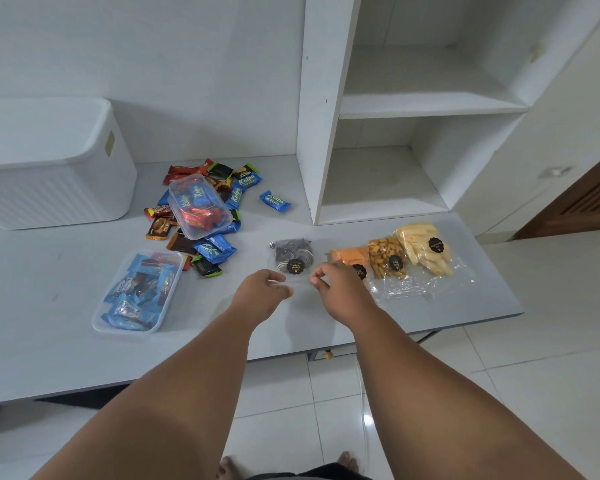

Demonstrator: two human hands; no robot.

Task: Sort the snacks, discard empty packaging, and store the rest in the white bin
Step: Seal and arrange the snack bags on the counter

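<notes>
The clear near edge of the bag of swirl cookies [293, 254] is pinched by the left grip [262, 294] and the right grip [338, 289], near the middle of the table [49, 341]. Three other bags [390, 259] are laid toward the right edge. Wrapped snacks [234, 199] lie piled toward the far edge, and one clear tub [136, 292] is filled. The white bin [56, 188] stands at the far left corner and its inside is not shown. Most of the task is judged to be left.

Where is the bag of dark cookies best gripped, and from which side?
By the empty clear flap at the near end of the cookie bag, coming from the person's side. Its contents bunch at the far end, so the flap lies flat. The left hand and right hand appear to pinch its corners.
</notes>
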